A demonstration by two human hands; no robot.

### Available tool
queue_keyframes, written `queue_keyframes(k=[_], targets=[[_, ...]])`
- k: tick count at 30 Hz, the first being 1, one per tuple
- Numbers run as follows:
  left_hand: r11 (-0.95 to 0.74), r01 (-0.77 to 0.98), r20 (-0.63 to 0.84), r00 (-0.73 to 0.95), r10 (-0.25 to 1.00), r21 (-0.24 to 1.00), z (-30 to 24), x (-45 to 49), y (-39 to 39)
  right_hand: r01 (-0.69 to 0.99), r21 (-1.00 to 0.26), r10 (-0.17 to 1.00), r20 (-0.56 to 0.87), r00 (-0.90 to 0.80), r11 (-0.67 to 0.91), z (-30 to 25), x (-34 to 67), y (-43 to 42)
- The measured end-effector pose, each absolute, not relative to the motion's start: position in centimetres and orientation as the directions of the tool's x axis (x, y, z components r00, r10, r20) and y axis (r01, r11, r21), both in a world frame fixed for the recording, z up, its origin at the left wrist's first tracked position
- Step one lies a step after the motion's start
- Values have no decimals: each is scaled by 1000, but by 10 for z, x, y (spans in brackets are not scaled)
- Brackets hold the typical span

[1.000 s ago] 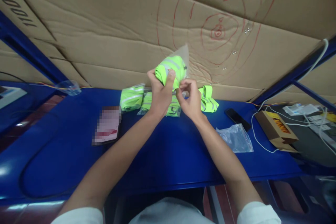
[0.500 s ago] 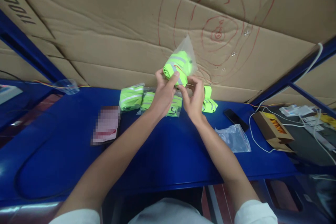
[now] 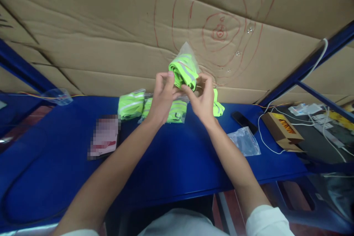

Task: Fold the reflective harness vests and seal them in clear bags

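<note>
Raised above the back of the blue table is a rolled neon-yellow reflective strap (image 3: 182,69) with grey stripes, partly inside a clear plastic bag (image 3: 186,48) that points up and away. My left hand (image 3: 163,96) grips the roll's left side, thumb on top. From the right, my right hand (image 3: 204,97) pinches the lower right side near the bag's mouth; some of its fingertips are hidden. Below lie a bagged neon bundle (image 3: 130,105) and a second bagged one (image 3: 177,111), partly behind my left hand. A loose neon strap (image 3: 218,107) sits behind my right wrist.
An empty clear zip bag (image 3: 246,142) and a black phone (image 3: 243,121) lie to the right, near an open cardboard box (image 3: 284,131) and white cables. A blurred-out flat device (image 3: 104,136) lies left. A cardboard wall (image 3: 116,44) rises behind the blue table (image 3: 177,158).
The strap roll has turned, so its coiled end now faces me more. My left fingers have shifted along its left side. The whole view has moved slightly.
</note>
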State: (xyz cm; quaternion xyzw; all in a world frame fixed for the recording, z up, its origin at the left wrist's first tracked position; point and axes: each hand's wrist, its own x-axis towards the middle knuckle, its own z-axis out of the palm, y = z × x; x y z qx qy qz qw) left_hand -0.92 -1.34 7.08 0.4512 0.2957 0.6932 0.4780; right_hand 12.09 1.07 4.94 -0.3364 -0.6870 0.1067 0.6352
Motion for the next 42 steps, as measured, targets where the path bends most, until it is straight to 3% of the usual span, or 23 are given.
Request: queue_keyframes(k=[9, 20, 25, 27, 30, 32, 36, 42], targets=[[-517, -119, 502, -138, 854, 847, 74, -17, -21, 208, -657, 662, 747, 55, 724, 68, 128, 1], [-458, -6, 453, -135, 881, 889, 73, -22, -23, 186, -778, 789, 614, 27, 600, 67, 132, 6], [-400, 29, 401, -85, 912, 916, 73, -27, -22, 101, -891, 892, 449, 50, 442, 71, 136, 8], [-468, 153, 481, -64, 874, 870, 74, -33, -18, 25, -932, 932, 363, 18, 363, 74, 140, 11], [-594, 454, 686, -53, 726, 664, 76, -41, -13, -103, -967, 966, 241, -97, 231, 76, 142, 14], [-614, 549, 733, 4, 680, 567, 75, -45, -10, -139, -972, 969, 207, -137, 188, 77, 141, 14], [-540, 485, 566, 107, 817, 688, 71, -52, -5, -67, -976, 965, 216, -148, 208, 85, 146, 4], [-418, 173, 400, 127, 907, 892, 71, -65, 1, 61, -897, 804, 360, -473, 438, 104, 174, -12]])
